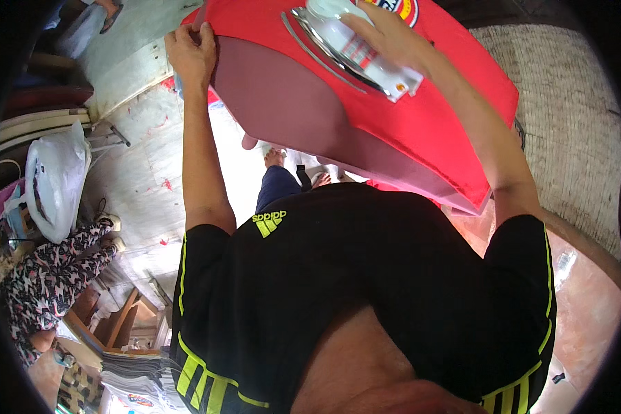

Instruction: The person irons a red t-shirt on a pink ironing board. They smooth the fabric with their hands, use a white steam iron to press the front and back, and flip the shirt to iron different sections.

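Observation:
My right hand [393, 38] is wrapped round the handle of a white and silver clothes iron [345, 45]. The iron lies over a bright red cloth [455, 103] that bears a round printed badge [401, 10], partly cut off at the top. Beneath the cloth a dull mauve padded surface [276, 90], like an ironing board, shows along the near side. At its far left end my left hand [192, 52] is closed, thumb and fingers pinching the red cloth at its edge. The iron's soleplate is mostly hidden from above.
A ribbed beige mat-like surface [566, 103] lies to the right. On the left hangs a white plastic bag [56, 179], with a person in patterned trousers [55, 276] below it. Folded grey cloths [134, 379] are stacked at lower left. Another person's sandalled foot [110, 17] shows at upper left.

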Motion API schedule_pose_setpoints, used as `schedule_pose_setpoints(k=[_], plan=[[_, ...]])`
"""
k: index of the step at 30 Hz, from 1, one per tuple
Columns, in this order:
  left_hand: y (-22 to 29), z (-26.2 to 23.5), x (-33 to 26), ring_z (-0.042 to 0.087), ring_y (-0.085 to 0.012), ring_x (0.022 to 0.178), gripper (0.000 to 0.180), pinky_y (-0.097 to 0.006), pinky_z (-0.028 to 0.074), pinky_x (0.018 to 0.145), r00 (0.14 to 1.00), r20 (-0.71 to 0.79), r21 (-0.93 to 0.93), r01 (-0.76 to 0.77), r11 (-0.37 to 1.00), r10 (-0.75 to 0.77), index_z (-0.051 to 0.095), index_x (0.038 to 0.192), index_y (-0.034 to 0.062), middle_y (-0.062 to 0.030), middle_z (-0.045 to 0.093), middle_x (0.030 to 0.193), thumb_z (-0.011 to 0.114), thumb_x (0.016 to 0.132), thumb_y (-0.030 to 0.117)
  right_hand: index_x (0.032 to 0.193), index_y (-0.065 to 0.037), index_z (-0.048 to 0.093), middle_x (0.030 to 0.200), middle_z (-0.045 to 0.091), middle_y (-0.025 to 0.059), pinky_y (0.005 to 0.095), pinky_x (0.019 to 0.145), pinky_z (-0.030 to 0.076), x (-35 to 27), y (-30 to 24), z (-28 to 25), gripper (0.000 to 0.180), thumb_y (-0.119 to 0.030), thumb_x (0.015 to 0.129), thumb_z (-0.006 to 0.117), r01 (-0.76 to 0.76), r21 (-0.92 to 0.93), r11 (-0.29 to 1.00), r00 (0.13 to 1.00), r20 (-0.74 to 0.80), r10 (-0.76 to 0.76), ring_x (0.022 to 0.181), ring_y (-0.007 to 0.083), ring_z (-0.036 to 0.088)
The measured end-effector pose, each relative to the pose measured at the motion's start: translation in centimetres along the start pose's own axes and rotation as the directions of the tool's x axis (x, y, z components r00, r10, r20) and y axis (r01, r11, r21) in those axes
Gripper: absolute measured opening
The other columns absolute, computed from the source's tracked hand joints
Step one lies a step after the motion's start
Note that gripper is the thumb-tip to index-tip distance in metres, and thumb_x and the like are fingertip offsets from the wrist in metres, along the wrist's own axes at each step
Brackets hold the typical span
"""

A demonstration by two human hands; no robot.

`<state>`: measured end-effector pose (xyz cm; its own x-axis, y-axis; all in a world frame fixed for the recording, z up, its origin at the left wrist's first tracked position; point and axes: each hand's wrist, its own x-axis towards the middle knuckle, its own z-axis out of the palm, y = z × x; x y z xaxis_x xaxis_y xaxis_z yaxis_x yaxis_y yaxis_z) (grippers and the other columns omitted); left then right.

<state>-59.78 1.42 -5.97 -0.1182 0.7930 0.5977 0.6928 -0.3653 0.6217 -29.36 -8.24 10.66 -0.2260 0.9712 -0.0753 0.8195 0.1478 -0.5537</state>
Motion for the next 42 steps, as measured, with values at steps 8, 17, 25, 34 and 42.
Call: schedule_pose_setpoints(k=[8,17,25,34,42], plan=[[7.4,-2.3,-1.5,0.055,-0.0326,0.109,0.04,-0.053,0.039,0.093,0.975,-0.003,0.357,-0.205,0.911,0.221,0.068,0.107,0.0094,-0.0142,0.061,0.115,0.065,0.087,0.044,0.098,-0.007,0.055,0.061,0.042,-0.0024,0.0242,0.038,0.028,-18.2,3.6,-6.3,0.035,-0.042,0.098,0.055,-0.562,0.434,0.704,0.825,0.227,0.518,0.044,0.0055,0.036],[21.9,-2.7,-18.3,0.052,-0.0294,0.122,0.035,-0.049,0.038,0.095,0.714,0.489,-0.307,-0.396,0.865,0.501,0.067,0.108,0.0098,-0.0076,0.06,0.118,0.072,0.081,0.03,0.099,-0.006,0.054,0.064,0.052,0.0043,0.0289,0.044,0.037,-24.7,4.9,-6.1,0.032,-0.037,0.099,0.054,-0.498,0.459,0.736,0.838,0.037,0.544,0.049,0.0112,0.048],[21.0,-4.6,-21.1,0.06,-0.026,0.111,0.025,-0.041,0.045,0.088,0.813,0.357,-0.311,-0.362,0.879,0.461,0.068,0.102,0.0085,-0.0046,0.064,0.113,0.071,0.077,0.006,0.1,0.002,0.053,0.079,0.062,0.025,0.0455,0.068,0.048,-15.6,4.9,0.1,0.039,-0.037,0.097,0.053,0.019,0.236,0.971,0.986,-0.166,0.022,0.076,0.0378,0.066],[21.1,-6.1,-22.6,0.064,-0.0272,0.096,0.02,-0.038,0.048,0.083,0.936,0.264,-0.362,-0.128,0.923,0.233,0.069,0.095,0.0048,-0.0091,0.067,0.101,0.072,0.075,0.001,0.095,0.001,0.05,0.071,0.055,0.0119,0.0379,0.061,0.045,-12.6,1.7,0.0,0.038,-0.037,0.099,0.052,-0.051,0.302,0.952,0.996,0.083,0.028,0.067,0.0198,0.06],[19.8,-8.7,-18.0,0.063,-0.0226,0.09,0.011,-0.031,0.049,0.08,0.987,0.122,-0.364,0.14,0.921,-0.102,0.069,0.097,-0.0011,-0.0126,0.067,0.097,0.061,0.089,0.002,0.097,0.001,0.05,0.076,0.058,0.0192,0.0401,0.064,0.046,-16.1,-0.1,3.0,0.037,-0.035,0.099,0.052,-0.184,0.401,0.897,0.969,-0.078,0.233,0.069,0.0256,0.062]])
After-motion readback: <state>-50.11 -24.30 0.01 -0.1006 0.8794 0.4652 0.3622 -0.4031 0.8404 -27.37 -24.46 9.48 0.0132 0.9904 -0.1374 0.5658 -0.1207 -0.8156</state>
